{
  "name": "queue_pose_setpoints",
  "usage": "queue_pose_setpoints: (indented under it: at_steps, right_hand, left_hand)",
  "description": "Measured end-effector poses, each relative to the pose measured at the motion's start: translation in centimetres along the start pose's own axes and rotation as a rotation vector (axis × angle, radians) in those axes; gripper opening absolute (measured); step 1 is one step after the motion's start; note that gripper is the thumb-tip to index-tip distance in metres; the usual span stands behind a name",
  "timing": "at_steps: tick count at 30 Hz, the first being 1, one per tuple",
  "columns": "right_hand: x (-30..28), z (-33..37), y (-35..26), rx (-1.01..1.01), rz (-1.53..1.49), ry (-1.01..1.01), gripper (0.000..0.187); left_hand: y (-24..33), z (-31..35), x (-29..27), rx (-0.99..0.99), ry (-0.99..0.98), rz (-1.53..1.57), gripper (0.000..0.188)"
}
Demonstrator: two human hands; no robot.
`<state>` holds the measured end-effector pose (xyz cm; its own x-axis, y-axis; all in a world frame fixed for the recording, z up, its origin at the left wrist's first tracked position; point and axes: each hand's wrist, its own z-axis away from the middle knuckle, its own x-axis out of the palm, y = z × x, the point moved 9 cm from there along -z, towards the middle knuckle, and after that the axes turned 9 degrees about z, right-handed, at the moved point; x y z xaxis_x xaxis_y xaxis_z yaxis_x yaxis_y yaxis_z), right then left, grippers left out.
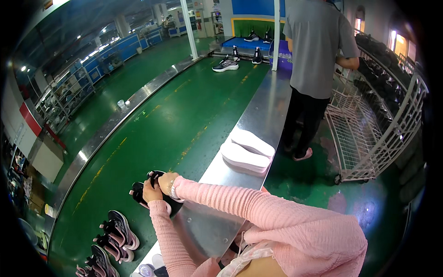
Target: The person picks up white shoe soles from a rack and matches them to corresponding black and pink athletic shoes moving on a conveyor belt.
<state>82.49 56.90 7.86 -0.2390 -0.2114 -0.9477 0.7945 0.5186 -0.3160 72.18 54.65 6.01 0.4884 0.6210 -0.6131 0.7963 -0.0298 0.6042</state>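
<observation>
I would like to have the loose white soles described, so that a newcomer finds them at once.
Find the long green belt, then the shiny metal ledge running along its right side. On this ledge, farther out than the right hand, the white soles lie close together. They are white all over, unlike the dark shoes on the belt.

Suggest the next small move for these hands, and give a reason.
Probably settle the dark shoes on the green belt and let go: the left hand and right hand are both on them, by the belt's near side, where other shoes stand.
</observation>
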Motion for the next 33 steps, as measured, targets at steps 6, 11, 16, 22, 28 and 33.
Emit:
queue_pose_setpoints:
  at_steps: [6, 11, 16, 22, 28, 33]
  right_hand:
    - [2.2, -0.1, -0.9, -0.033, 0.123, 0.097, 0.017]
    - [2.7, -1.1, -1.1, -0.03, 0.093, 0.083, 0.021]
    - [2.8, -0.9, -1.6, -0.039, 0.027, 0.138, 0.02]
    - [4.7, -2.0, -1.1, -0.068, 0.103, 0.076, 0.02]
    - [8.9, -4.7, -0.9, -0.181, 0.27, -0.128, 0.034]
    - [6.7, -3.1, -3.0, -0.244, 0.256, -0.184, 0.038]
  left_hand:
    - [-0.4, 0.3, 0.2, -0.021, -0.021, 0.052, 0.015]
    - [-0.4, 0.3, -0.2, -0.02, -0.002, 0.094, 0.016]
    - [0.0, 0.8, -1.3, -0.068, 0.046, 0.089, 0.014]
    - [0.3, 1.3, -0.5, -0.05, 0.007, 0.073, 0.015]
    - [0.4, 0.8, 0.2, -0.044, 0.021, 0.132, 0.016]
    - [-0.2, 1.2, -0.9, -0.057, 0.046, 0.087, 0.016]
